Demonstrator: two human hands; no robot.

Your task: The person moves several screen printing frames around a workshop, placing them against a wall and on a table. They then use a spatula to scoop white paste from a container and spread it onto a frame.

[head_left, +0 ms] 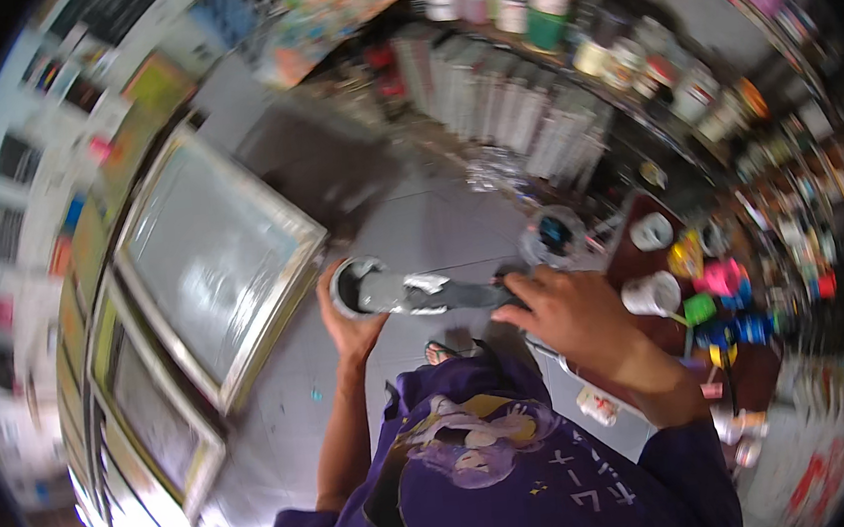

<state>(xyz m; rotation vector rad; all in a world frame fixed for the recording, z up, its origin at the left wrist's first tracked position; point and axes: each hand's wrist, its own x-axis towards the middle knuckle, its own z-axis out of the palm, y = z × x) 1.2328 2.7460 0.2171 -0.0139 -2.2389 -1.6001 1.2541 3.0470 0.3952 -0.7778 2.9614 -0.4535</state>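
My left hand point(356, 335) is wrapped round a small round tub point(337, 293) in front of my body, its mouth tipped so the dark inside shows. From the tub a flat grey spatula-like tool point(470, 295) extends to the right, its end by the rim coated with glossy grey paste. My right hand point(579, 312) grips the tool's dark handle end, fingers closed and palm down. Motion blur hides the tool's exact kind, and its tip at the tub's mouth is hard to make out.
A large framed screen point(226, 266) leans at the left, beside a smaller frame point(159, 412). A clear container with dark contents point(552, 236) stands beyond my right hand. At the right, a reddish-brown table point(631, 245) carries tubs and coloured bottles. Jars line a shelf point(617, 81) behind.
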